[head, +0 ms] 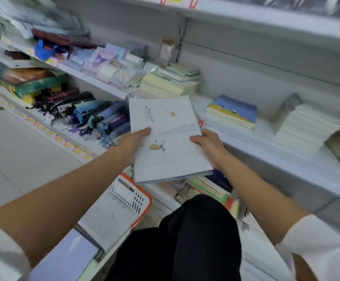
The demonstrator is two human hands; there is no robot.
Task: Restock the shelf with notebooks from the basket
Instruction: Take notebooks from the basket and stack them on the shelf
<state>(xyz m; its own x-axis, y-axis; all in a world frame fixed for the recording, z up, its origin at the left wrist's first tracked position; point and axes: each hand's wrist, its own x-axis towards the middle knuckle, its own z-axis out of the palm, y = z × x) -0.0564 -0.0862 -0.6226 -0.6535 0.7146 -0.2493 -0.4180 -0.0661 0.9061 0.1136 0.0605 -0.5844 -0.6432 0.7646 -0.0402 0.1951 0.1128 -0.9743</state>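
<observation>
Head view, left hand (131,144) and right hand (208,147) grip notebooks (169,126), cover text unreadable, white shelf (264,128), blurred yellow price tags (67,145)

White notebooks (166,136) with small tan motifs; white basket (127,196), orange rim.

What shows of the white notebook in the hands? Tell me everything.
The notebook is white and flat, its paper cover printed with small tan shapes, dark specks and a faint line across the middle. It is held in the air, far end toward the shelf, above the basket. The left hand grips its left edge and the right hand its right edge, thumbs on top. Its near edge looks layered; it may be a thin stack.
</observation>
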